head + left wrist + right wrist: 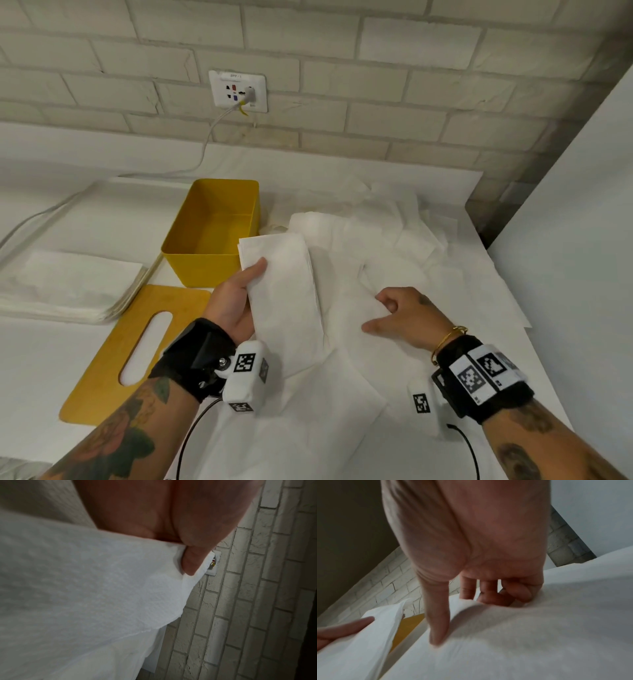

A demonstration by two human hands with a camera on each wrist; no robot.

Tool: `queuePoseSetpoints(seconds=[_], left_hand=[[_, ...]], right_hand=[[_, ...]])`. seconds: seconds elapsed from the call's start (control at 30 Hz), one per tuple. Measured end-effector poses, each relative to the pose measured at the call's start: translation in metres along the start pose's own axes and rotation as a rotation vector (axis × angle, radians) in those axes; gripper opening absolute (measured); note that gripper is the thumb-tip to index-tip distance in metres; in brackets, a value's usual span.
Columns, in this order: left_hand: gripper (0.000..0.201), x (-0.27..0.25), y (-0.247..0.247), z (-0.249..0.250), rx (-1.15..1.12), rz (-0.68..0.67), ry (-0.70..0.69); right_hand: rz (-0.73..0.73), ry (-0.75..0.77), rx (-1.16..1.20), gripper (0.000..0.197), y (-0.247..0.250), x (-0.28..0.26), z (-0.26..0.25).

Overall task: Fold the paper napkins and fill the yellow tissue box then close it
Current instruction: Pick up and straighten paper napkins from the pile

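White table (51, 342) along a pale brick wall (342, 78), a socket (238, 90) on the wall with a cord (205, 144) plugged in and running down to the left. Loose napkins (394, 240) spread unfolded over the right half of the table, overlapping, some crumpled near the wall. Stack of napkins (68, 287) sits flat at the left edge. Yellow box (209, 233) stands open and empty at centre-left, just beside the loose napkins. Its yellow lid (137, 353) lies flat in front of the box, slot up, its far left corner touching the stack.

Left hand (236, 301) holds a folded napkin (284, 294) lifted off the table, just right of the box's near corner; thumb lies on top of the fold, the other fingers are hidden under it, so clamped thumb against fingers. Left wrist view shows the thumb (192, 559) pressing into the napkin edge.

Right hand (404, 315) rests on a flat napkin (359, 342) right of the folded one. Thumb stretched out along the paper, the other fingers (520, 591) curled down with tips touching the sheet and bunching it slightly; cannot tell whether paper is pinched.
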State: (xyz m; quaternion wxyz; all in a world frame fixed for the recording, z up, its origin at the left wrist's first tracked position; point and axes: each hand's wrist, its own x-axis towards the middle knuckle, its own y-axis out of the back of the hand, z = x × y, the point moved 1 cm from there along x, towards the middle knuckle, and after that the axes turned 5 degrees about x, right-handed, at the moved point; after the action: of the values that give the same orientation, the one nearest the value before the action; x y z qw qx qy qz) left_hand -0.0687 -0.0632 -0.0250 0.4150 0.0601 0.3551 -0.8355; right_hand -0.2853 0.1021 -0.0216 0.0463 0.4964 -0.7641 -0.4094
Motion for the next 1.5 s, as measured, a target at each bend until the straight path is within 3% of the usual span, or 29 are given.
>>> queuePoseSetpoints(seconds=[0.1, 0.2, 0.27, 0.4, 0.47, 0.57, 0.67, 0.87, 1.13, 1.37, 1.5], left_hand=[[0.035, -0.002, 0.001, 0.001, 0.021, 0.021, -0.008], [0.038, -0.004, -0.002, 0.002, 0.017, 0.041, -0.001], [0.038, -0.006, -0.006, 0.003, 0.011, 0.041, 0.008], [0.038, -0.006, -0.013, 0.004, 0.015, 0.024, 0.014], [0.039, -0.004, -0.014, 0.003, 0.018, 0.022, 0.022], [0.038, -0.003, -0.014, 0.002, 0.015, 0.017, 0.026], [0.036, -0.002, -0.013, 0.001, 0.007, 0.021, 0.022], [0.038, 0.002, -0.011, -0.002, 0.026, 0.032, 0.017], [0.041, 0.007, -0.003, -0.005, 0.032, 0.042, 0.016], [0.041, 0.007, -0.002, -0.001, 0.023, 0.030, 0.011], [0.039, 0.007, -0.015, 0.002, 0.026, -0.010, 0.001]], right_hand=[[0.055, 0.088, 0.110, 0.034, 0.011, 0.001, -0.003], [0.231, 0.176, 0.250, 0.013, 0.034, 0.002, -0.007], [0.294, 0.225, 0.346, 0.009, 0.047, 0.001, -0.015], [0.205, 0.232, 0.584, 0.009, 0.051, -0.003, -0.032], [0.158, 0.156, 0.492, 0.027, 0.043, 0.002, -0.030], [0.149, -0.009, 0.162, 0.061, 0.030, 0.012, -0.017], [0.102, -0.094, 0.102, 0.072, 0.022, 0.017, -0.008], [0.095, -0.119, 0.102, 0.053, 0.009, 0.022, -0.001], [0.034, -0.003, 0.079, 0.028, 0.000, 0.025, 0.006], [0.224, 0.173, 0.451, 0.025, 0.038, 0.017, -0.004], [0.032, 0.347, 0.804, 0.049, 0.052, -0.003, -0.044]])
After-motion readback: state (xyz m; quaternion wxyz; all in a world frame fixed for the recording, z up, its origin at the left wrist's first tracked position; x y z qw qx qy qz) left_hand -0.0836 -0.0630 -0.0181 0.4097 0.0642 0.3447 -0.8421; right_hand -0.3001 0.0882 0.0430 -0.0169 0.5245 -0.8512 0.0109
